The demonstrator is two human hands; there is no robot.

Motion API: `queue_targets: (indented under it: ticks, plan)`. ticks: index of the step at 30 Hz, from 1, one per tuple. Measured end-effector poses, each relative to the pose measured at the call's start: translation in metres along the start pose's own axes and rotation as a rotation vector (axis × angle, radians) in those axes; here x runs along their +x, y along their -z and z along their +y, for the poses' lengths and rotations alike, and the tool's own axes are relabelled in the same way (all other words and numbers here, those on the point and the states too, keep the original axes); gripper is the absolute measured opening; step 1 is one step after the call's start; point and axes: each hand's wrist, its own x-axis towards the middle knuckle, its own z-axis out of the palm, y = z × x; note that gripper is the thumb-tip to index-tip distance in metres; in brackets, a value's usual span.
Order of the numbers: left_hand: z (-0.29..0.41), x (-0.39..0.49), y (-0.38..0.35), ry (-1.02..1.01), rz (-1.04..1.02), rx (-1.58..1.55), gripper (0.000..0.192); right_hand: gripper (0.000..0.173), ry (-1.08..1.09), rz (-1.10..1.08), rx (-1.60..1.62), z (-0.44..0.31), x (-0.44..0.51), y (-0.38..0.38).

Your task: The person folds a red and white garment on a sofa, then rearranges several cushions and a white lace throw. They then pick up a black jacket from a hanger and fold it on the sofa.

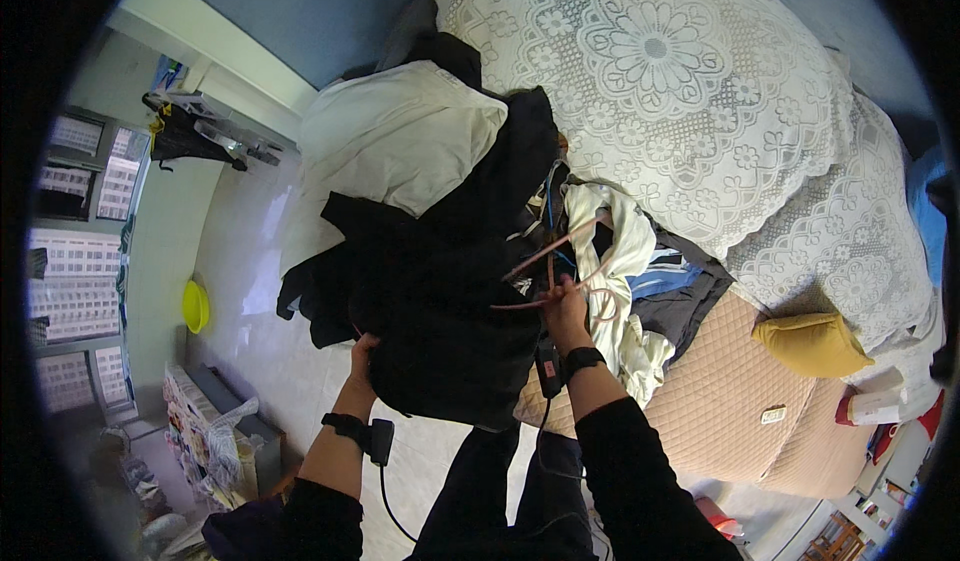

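A black garment (450,321) spreads out in front of me, and its folds are too dark to make out clearly. At its left edge my left hand (364,366) grips the cloth, the fingertips partly hidden behind it. My right hand (568,315) is closed around pinkish clothes hangers (551,255) at the garment's right side; how many it holds is unclear. Just beyond that hand lie a crumpled cream garment (622,253) and a dark garment with a blue patterned part (664,272). A pale beige garment (405,133) lies past the black one.
White lace covers (656,47) drape over large forms at the back. A tan quilted sofa cover (720,381) bears a yellow cushion (814,343) and a small white device (773,414). A yellow-green basin (196,307) is at left. Cables hang from both wrist straps.
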Motion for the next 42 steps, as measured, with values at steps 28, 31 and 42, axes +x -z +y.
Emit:
queue_targets:
  ticks: [28, 31, 42]
  plan:
    - [-0.082, -0.043, -0.215, -0.290, -0.458, 0.946, 0.088, 0.055, 0.183, -0.504, -0.911, -0.096, -0.169, 0.023]
    - [-0.057, -0.060, -0.217, -0.464, -0.395, 0.889, 0.079, 0.057, 0.433, -0.342, -0.922, -0.132, -0.188, 0.016]
    - [0.052, -0.164, -0.309, -0.914, -0.629, 0.701, 0.051, 0.042, 1.498, -0.039, -1.197, -0.283, -0.286, -0.067]
